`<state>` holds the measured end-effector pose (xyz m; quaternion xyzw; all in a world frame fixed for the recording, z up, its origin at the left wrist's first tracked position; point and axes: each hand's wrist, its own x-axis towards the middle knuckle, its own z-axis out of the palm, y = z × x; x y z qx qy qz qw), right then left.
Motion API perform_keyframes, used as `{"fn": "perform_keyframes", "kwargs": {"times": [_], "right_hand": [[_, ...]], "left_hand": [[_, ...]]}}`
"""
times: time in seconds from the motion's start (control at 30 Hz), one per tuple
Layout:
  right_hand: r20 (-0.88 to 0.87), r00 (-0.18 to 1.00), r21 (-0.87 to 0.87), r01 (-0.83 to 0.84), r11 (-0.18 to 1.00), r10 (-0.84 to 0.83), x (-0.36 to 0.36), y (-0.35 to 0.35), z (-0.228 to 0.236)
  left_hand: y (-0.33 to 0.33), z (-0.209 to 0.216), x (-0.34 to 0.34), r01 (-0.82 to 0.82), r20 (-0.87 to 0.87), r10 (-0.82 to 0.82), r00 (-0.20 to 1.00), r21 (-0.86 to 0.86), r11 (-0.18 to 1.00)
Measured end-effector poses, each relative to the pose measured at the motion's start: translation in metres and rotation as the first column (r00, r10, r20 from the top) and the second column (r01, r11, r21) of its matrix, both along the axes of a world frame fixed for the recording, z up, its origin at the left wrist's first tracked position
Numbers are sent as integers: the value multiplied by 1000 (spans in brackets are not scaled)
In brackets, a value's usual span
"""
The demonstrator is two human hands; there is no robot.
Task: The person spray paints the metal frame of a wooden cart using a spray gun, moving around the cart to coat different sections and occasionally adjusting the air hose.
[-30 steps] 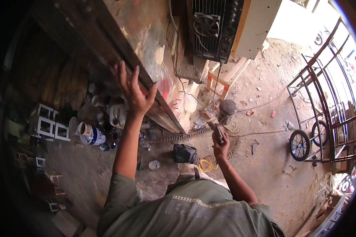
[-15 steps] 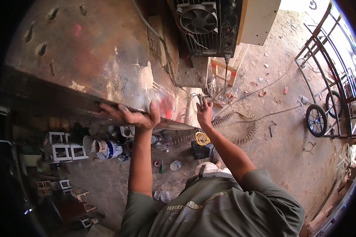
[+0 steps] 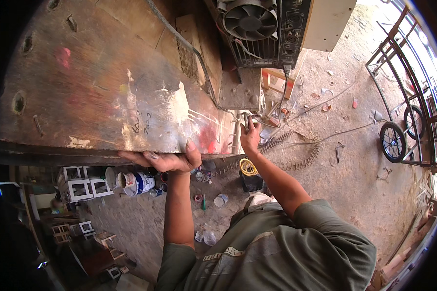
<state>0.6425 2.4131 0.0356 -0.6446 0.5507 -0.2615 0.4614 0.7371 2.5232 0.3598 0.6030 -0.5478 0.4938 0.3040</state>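
Note:
A stained wooden board [image 3: 102, 102] with paint splashes, pencil marks and several holes fills the upper left. My left hand [image 3: 172, 161] grips its near edge, thumb over the top and fingers along the underside. At the board's right end is my right hand [image 3: 249, 138], its fingers bent and pressed close together beside a thin hose or cord [image 3: 235, 114]. What lies between those fingers, if anything, is too small to make out. A dark cable [image 3: 199, 57] runs across the board and down toward my right hand.
A black electronic unit with a fan [image 3: 250, 22] stands beyond the board. On the dusty floor are a coiled hose [image 3: 318, 150], a hammer [image 3: 338, 153], paint buckets [image 3: 140, 183] and white stool frames [image 3: 85, 186]. A metal frame with wheels [image 3: 392, 142] stands far right.
The board's left part has swung lower in view, and its near edge now runs almost level. My left hand stays on that edge; my right hand remains at the right end.

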Motion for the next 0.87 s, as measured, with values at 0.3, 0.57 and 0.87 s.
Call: {"fn": "perform_keyframes", "kwargs": {"times": [0.3, 0.57, 0.87], "right_hand": [[44, 998, -72, 41, 997, -38, 9, 7, 6], [112, 986, 58, 114, 992, -120, 3, 4, 23], [99, 984, 101, 136, 986, -146, 22, -14, 30]], "left_hand": [[-2, 1, -10, -71, -32, 72, 997, 36, 997], [-9, 2, -6, 48, -26, -47, 999, 23, 999], [-23, -6, -12, 187, -122, -184, 975, 11, 982]]}}
